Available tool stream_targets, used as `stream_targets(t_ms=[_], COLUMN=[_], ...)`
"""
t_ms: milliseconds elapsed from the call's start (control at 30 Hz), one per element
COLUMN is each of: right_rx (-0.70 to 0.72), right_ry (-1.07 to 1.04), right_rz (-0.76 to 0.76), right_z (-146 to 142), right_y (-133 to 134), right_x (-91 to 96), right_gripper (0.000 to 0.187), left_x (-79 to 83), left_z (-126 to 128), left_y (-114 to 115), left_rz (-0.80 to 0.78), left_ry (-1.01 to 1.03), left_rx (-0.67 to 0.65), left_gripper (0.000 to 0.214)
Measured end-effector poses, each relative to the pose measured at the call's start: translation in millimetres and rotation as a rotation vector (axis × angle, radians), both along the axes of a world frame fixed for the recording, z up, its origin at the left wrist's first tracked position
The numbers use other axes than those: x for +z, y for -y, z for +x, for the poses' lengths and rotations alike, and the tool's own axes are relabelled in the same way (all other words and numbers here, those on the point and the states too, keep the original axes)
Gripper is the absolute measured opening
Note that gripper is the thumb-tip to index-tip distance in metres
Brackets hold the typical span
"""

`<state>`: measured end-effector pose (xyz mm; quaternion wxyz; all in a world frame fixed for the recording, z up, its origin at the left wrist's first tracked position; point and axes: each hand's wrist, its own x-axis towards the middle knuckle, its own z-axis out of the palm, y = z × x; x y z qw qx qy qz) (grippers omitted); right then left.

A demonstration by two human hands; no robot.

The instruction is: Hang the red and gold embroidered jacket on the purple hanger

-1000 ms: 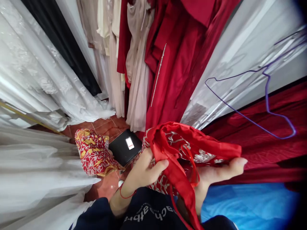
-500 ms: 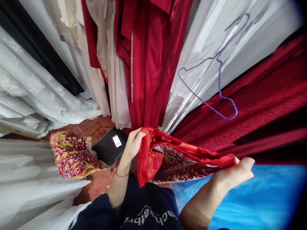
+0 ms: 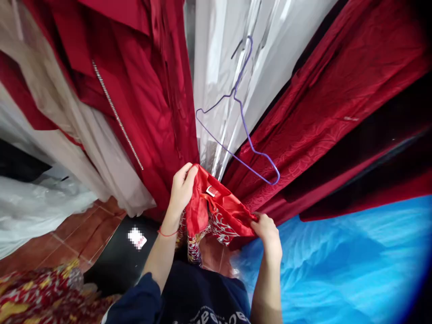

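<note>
Red garment (image 3: 219, 211) pinched by left hand (image 3: 180, 189) and right hand (image 3: 268, 229) grips — its lower part hidden behind the forearms.

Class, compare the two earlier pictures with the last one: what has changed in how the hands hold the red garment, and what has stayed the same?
The right hand, earlier flat and palm-up under the red embroidered garment, now pinches its edge. The left hand has moved up to grip the top corner, so the cloth is spread between both hands, closer to the purple wire hanger. Both hands still hold the garment; the hanger still hangs untouched.
</note>
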<state>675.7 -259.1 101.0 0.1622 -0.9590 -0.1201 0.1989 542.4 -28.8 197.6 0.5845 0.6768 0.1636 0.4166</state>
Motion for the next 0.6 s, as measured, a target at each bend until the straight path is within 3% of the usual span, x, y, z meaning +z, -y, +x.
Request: stream_targets(t_ms=[100,200,300,433,533,600], right_rx=[0.028,0.018,-0.209,-0.467,-0.613,-0.621], right_ry=[-0.128,-0.160,-0.190,-0.145,0.019,0.108], right_rz=[0.106,0.496,1.016,1.390,1.569,1.613], right_z=[29,48,63,77,81,83], right_y=[-4,-10,-23,-42,-46,-46], right_x=[-0.3,5.0,8.3,7.1,3.0,0.4], right_gripper=[0.014,0.018,0.021,0.013,0.009,0.008], left_x=[0.5,5.8,22.3,43.1,36.4,18.2], left_z=[22,40,55,78,101,121], left_y=[-44,-102,-165,-236,-273,-289], left_rz=[0.062,0.174,0.344,0.580,0.595,0.534], left_ry=[-0.079,-0.255,-0.445,-0.624,-0.655,-0.605], left_rx=[-0.068,-0.197,-0.383,-0.579,-0.743,-0.692], left_gripper=[0.033,0.034,0.038,0.036,0.036,0.028])
